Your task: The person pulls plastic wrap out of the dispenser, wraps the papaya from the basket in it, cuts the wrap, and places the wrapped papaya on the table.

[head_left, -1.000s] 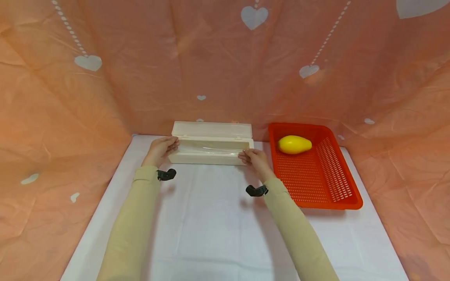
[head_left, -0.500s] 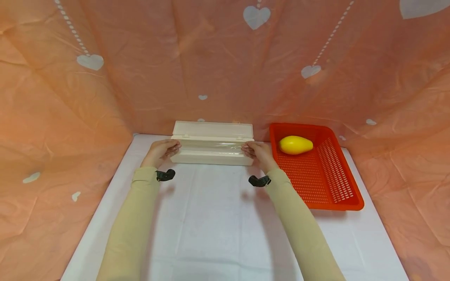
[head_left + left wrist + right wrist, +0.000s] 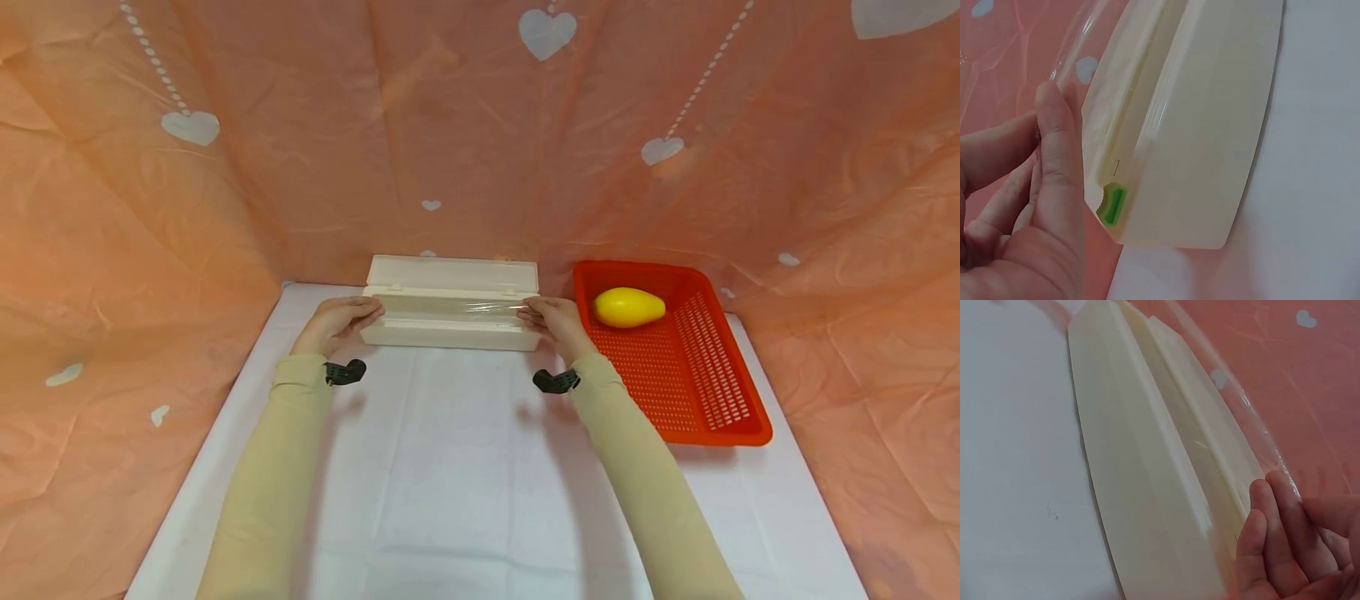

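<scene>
A long white cling film dispenser box [image 3: 450, 337] stands at the back of the table, its lid [image 3: 453, 273] tipped back. Clear cling film [image 3: 480, 307] stretches across above the box's opening between both hands. At the left end, my left hand [image 3: 337, 322] pinches one corner of the film between thumb and fingertips. Opposite it, my right hand [image 3: 561, 323] pinches the other corner; the right wrist view shows the film's bunched edge [image 3: 1272, 447] running to the thumb. A green piece [image 3: 1114, 205] sits at the box's end in the left wrist view.
A red perforated basket [image 3: 731, 367] stands on the right, close to my right hand and forearm. Inside lies a yellow papaya-shaped fruit [image 3: 630, 307]. Behind the box hangs an orange cloth [image 3: 480, 150] with pale hearts. White cloth [image 3: 450, 467] covers the table.
My right hand has moved away from me and slightly right, raising its film edge off the box's front. The left hand has shifted slightly left. The film now spans more evenly between both hands.
</scene>
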A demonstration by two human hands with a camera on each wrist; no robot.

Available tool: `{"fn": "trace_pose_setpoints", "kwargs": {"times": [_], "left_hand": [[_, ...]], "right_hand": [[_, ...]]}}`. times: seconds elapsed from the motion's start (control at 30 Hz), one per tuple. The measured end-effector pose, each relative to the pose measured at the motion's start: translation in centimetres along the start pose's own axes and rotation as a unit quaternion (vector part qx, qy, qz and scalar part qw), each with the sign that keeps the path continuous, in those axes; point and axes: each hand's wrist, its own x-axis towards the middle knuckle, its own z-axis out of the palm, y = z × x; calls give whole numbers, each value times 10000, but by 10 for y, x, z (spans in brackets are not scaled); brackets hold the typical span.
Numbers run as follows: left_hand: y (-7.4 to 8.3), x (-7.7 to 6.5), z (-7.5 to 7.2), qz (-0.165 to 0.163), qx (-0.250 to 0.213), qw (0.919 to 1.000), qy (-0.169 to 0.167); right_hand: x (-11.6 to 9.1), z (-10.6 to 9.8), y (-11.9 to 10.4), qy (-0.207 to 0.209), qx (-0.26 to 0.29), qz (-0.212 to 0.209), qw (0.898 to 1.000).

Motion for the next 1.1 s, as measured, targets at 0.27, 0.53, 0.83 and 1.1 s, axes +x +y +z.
{"fn": "trace_pose_setpoints", "kwargs": {"times": [0.27,0.53,0.83,1.1], "left_hand": [[4,-2,0,-17,-328,9994,-142],[18,-9,5,148,-35,9996,-251],[22,-15,7,227,-185,9995,-108],[24,-20,9,355,-155,9992,17]], "right_hand": [[-1,-3,-6,51,-283,-169,9994],[0,-3,-15,96,-385,-114,9991],[-2,-4,-22,-3,-341,-221,9992],[-3,-1,-26,-76,-258,-557,9981]]}}
